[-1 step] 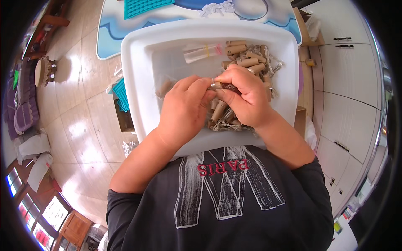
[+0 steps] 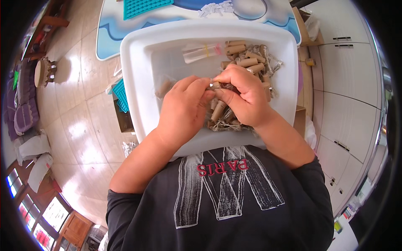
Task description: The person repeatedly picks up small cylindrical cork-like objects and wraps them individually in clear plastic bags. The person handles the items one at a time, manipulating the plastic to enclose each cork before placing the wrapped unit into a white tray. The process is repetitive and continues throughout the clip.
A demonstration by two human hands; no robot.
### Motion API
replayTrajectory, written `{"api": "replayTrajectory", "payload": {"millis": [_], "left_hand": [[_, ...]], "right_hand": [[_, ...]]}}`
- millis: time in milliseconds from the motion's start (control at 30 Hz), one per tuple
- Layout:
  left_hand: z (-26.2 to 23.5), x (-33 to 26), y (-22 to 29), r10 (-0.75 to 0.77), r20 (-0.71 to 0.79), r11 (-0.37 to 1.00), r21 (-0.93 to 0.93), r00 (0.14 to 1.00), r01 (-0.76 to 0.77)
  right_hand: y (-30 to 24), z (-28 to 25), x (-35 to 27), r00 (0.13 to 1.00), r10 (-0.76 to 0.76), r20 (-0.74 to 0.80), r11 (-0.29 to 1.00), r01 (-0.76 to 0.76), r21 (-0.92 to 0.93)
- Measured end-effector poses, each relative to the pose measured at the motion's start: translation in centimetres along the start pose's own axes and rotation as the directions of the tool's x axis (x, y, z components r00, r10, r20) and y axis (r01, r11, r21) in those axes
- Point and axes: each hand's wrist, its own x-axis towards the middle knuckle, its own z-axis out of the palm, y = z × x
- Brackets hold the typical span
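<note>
Both hands are working over a white tub (image 2: 134,83) held against the person's chest. The left hand (image 2: 184,111) is curling w/ fingertips pinching a small silvery bit (image 2: 211,85), at approx 12 o'clock from the knuckles. The right hand (image 2: 245,98) is closing round the same bit from 3 o'clock, thumb & forefinger tight, other fingers folded; palm contents hidden, can't tell what else it's holding. The pile of cork-like tan cylinders (image 2: 245,58) w/ thin wire is lying at 1 o'clock of the hands, inside the tub. A clear packet (image 2: 201,52) is sitting at 12 o'clock.

To do this well, I'd judge: keep pinching close to the tips, steady one hand while the other is turning, stay low over the tub so drops are landing inside.

Vs the earlier frame: nothing is differing; hands, pile & packet are sitting the same.

Beyond the tub, a blue-edged desk (image 2: 104,37) is carrying a teal mat (image 2: 144,6).
</note>
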Motion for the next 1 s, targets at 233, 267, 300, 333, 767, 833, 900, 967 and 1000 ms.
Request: {"api": "replayTrajectory", "payload": {"millis": [233, 267, 300, 333, 767, 833, 900, 967, 1000], "left_hand": [[-0.8, 0.6, -0.5, -0.396, 0.363, 0.381, -0.771, 0.843, 0.511], [-1.1, 0.8, -0.4, -0.418, 0.379, 0.375, -0.756, 0.826, 0.536], [-1.3, 1.0, -0.3, -0.440, 0.394, 0.368, -0.741, 0.807, 0.562], [-1.3, 1.0, -0.4, -0.447, 0.399, 0.330, -0.758, 0.801, 0.562], [-1.4, 1.4, -1.8, -0.458, 0.477, 0.259, -0.736, 0.750, 0.626], [-1.6, 1.5, -1.6, -0.453, 0.494, 0.291, -0.704, 0.742, 0.647], [-1.9, 1.7, -1.1, -0.480, 0.501, 0.345, -0.646, 0.720, 0.681], [-1.4, 1.6, -1.3, -0.462, 0.465, 0.274, -0.734, 0.755, 0.621], [-1.2, 1.5, -1.4, -0.455, 0.446, 0.237, -0.774, 0.771, 0.587]], "right_hand": [[0.1, 0.3, 0.2, 0.952, 0.290, -0.095, 0.877, -0.225, 0.425], [0.3, 0.2, 0.1, 0.952, 0.281, -0.118, 0.883, -0.209, 0.420], [0.1, 0.1, 0.3, 0.948, 0.294, -0.124, 0.889, -0.224, 0.400], [-0.3, -0.1, 0.5, 0.943, 0.308, -0.129, 0.894, -0.240, 0.379], [0.4, -0.7, 0.7, 0.950, 0.237, -0.201, 0.957, -0.193, 0.219], [0.3, -0.7, 0.6, 0.946, 0.256, -0.198, 0.955, -0.216, 0.204], [0.1, -0.5, 0.6, 0.951, 0.249, -0.183, 0.961, -0.220, 0.167], [-0.5, 0.0, 0.5, 0.965, 0.213, -0.151, 0.974, -0.198, 0.112], [-0.4, 0.1, 0.5, 0.978, 0.164, -0.129, 0.986, -0.158, 0.057]]}}
